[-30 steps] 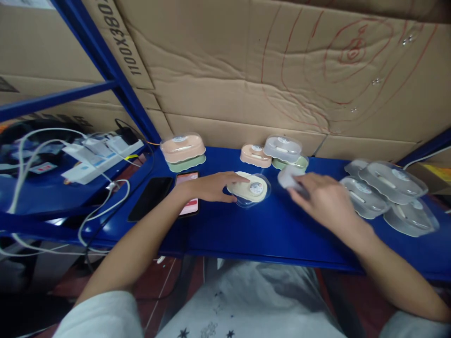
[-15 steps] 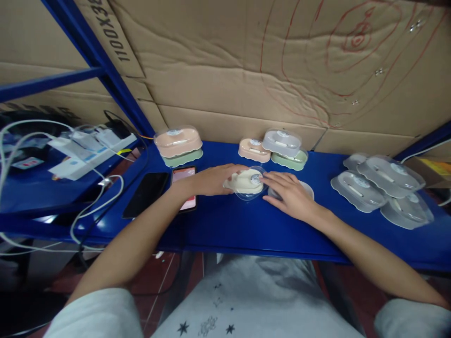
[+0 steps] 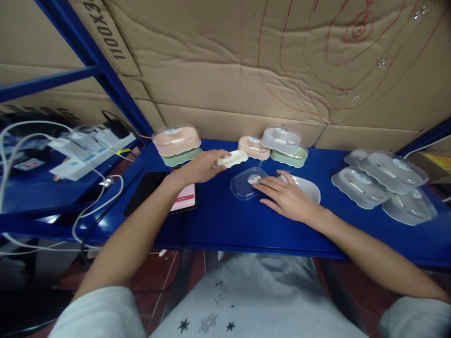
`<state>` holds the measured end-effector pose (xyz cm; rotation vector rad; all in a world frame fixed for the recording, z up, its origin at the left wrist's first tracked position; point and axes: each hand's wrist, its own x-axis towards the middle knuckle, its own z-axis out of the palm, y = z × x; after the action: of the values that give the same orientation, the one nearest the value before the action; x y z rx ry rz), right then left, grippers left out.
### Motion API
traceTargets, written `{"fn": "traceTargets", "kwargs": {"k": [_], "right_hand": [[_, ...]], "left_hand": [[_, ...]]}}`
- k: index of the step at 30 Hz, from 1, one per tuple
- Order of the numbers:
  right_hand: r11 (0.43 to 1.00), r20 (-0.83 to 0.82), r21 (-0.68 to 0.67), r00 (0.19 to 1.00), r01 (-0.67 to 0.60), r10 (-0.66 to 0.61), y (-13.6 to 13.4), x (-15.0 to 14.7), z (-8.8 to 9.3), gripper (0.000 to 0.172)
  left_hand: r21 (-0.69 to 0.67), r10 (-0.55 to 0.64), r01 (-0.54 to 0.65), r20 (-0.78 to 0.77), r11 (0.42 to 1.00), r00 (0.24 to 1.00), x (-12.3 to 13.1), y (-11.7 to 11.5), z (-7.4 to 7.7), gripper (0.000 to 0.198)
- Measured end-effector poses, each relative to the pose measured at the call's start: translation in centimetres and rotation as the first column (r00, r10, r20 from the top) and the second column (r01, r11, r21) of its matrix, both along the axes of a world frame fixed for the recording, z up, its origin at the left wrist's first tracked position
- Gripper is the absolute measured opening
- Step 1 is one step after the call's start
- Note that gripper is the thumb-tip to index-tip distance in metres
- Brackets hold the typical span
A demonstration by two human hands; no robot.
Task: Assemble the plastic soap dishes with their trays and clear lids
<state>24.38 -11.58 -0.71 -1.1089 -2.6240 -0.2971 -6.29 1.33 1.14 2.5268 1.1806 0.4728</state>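
Observation:
My left hand (image 3: 200, 166) is closed on a cream oval soap-dish tray (image 3: 232, 159), held a little above the blue shelf (image 3: 225, 220). Just right of it a clear plastic lid (image 3: 245, 183) with a round sticker lies upturned on the shelf. My right hand (image 3: 285, 197) lies with fingers stretched out, fingertips on the lid's right edge. Under and behind that hand sits a white oval tray (image 3: 307, 188).
Stacked soap dishes stand at the back: peach over green (image 3: 176, 143), a peach one (image 3: 252, 146), grey-lidded over green (image 3: 283, 143). Several grey lidded dishes (image 3: 384, 185) lie at right. Two phones (image 3: 165, 195) lie at left, cables and power strips (image 3: 84, 150) beyond. Cardboard wall behind.
My left hand lifted the cream tray out of the clear lid and moved it back-left. My right hand set down the white tray and now steadies the lid.

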Motion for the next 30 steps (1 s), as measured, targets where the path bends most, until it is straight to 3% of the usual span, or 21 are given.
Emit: {"fn": "traceTargets", "kwargs": {"k": [2, 5, 9, 11, 15, 19, 23, 25, 30], "right_hand": [[0.997, 0.000, -0.075, 1.000, 0.027, -0.027, -0.1, 1.7, 1.4, 0.049], [0.955, 0.064, -0.243, 0.986, 0.167, -0.156, -0.4, 5.2, 3.0, 0.049], [0.895, 0.121, -0.398, 0.979, 0.201, -0.166, -0.6, 7.2, 2.5, 0.061], [0.906, 0.099, -0.395, 0.987, 0.153, -0.123, -0.6, 6.5, 1.9, 0.066], [0.916, 0.071, -0.384, 0.993, 0.115, -0.095, -0.4, 5.3, 1.9, 0.052], [0.897, 0.023, -0.395, 0.979, 0.197, -0.204, 0.1, 7.8, 3.2, 0.045], [0.893, 0.012, -0.305, 0.939, 0.330, -0.343, 0.4, 9.7, 3.7, 0.047], [0.911, -0.010, -0.266, 0.944, 0.316, -0.331, 0.4, 8.8, 3.5, 0.048], [0.966, -0.071, -0.226, 0.988, 0.122, -0.141, -0.6, 3.3, 1.9, 0.047]], "left_hand": [[-0.033, -0.017, 0.020, 0.099, 0.999, 0.995, 0.4, -0.4, 0.3, 0.035], [-0.047, -0.103, 0.117, 0.236, 0.992, 0.966, 1.4, -1.7, 0.7, 0.027], [-0.018, -0.278, 0.297, 0.298, 0.955, 0.913, 2.8, -3.8, 0.9, 0.026], [-0.010, -0.325, 0.344, 0.303, 0.939, 0.896, 3.2, -4.4, 0.7, 0.027], [0.015, -0.374, 0.389, 0.315, 0.921, 0.873, 3.5, -4.7, 0.4, 0.027], [0.002, -0.428, 0.446, 0.280, 0.895, 0.859, 3.6, -5.5, 0.8, 0.025], [-0.051, -0.513, 0.535, 0.219, 0.844, 0.830, 4.2, -6.7, 0.6, 0.022], [-0.046, -0.533, 0.550, 0.185, 0.834, 0.825, 4.5, -6.9, -0.2, 0.020], [0.057, -0.506, 0.503, 0.132, 0.862, 0.852, 4.5, -6.2, -1.6, 0.021]]}}
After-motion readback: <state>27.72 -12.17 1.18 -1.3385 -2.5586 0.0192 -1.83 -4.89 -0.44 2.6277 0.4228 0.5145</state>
